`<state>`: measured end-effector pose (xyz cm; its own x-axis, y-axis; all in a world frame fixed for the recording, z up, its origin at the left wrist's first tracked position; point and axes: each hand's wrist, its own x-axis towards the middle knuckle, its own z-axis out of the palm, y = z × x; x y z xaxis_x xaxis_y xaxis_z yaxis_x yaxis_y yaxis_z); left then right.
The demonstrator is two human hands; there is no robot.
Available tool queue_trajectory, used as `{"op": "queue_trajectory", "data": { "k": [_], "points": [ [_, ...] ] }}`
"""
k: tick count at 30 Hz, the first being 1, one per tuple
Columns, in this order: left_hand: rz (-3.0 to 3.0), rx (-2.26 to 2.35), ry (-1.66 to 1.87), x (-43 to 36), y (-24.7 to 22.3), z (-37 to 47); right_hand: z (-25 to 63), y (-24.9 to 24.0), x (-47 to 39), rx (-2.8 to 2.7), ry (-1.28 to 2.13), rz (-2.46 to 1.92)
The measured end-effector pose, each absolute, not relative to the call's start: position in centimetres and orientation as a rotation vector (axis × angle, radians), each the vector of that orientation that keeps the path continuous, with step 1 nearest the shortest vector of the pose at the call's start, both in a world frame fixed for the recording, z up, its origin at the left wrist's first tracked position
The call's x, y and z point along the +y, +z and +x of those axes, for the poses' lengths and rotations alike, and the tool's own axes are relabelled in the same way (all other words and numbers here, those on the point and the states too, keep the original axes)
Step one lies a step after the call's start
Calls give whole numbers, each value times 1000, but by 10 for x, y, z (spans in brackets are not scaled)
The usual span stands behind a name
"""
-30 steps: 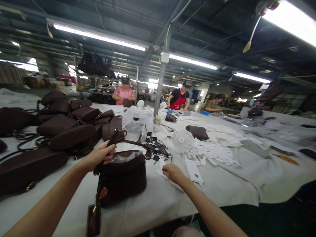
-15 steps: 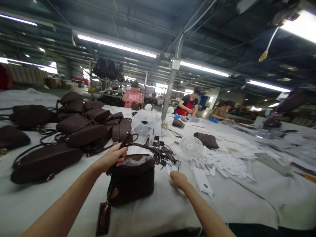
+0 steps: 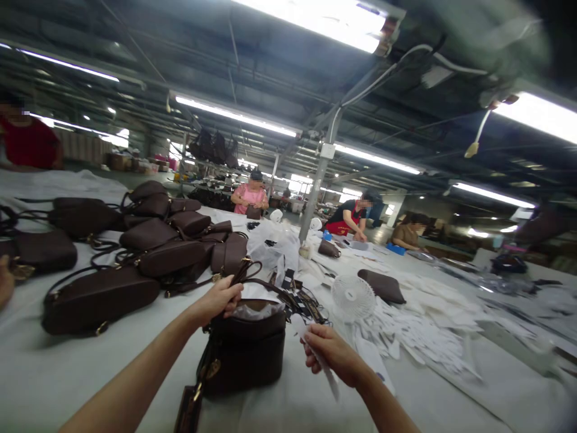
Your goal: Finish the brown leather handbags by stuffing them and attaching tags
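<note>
My left hand [image 3: 222, 299] is closed around the dark brown strap [image 3: 247, 272] of an upright handbag [image 3: 250, 355]. The bag's top is open, and crumpled translucent wrapping [image 3: 258, 310] shows inside. From its left side hangs a dark tag [image 3: 188, 408] on a cord. My right hand [image 3: 332, 351], just right of the bag, pinches a thin white strip [image 3: 298, 325] with a rounded end. The strip is tilted and apart from the bag. Behind the bag lie several black-and-gold hang tags [image 3: 311, 304].
Several brown handbags [image 3: 174, 263] are heaped at the left, where another person's hand [image 3: 4, 282] touches one. A white fan [image 3: 353, 299] stands behind my right hand, near a pile of white strips [image 3: 419, 337]. Co-workers sit or stand across the table around a metal post [image 3: 314, 201].
My right hand has lifted from the table, and the white strip now shows plainly in it. My left hand keeps its hold. A person in red and another hand have come into view at the left.
</note>
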<state>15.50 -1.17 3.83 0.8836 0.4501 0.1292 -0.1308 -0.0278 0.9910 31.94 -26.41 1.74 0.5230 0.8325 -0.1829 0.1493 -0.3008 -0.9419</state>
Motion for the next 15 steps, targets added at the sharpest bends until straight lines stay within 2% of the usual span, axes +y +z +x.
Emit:
{"op": "queue_trajectory", "data": {
  "k": [4,8,15],
  "points": [
    [1568,260,512,-20,36,155,282,32,-223,-846,896,-1597],
    [1627,246,556,-28,35,154,250,44,-167,-812,716,-1694],
    [2082,138,681,-26,42,145,238,49,-126,-870,635,-1554]
  ]
}}
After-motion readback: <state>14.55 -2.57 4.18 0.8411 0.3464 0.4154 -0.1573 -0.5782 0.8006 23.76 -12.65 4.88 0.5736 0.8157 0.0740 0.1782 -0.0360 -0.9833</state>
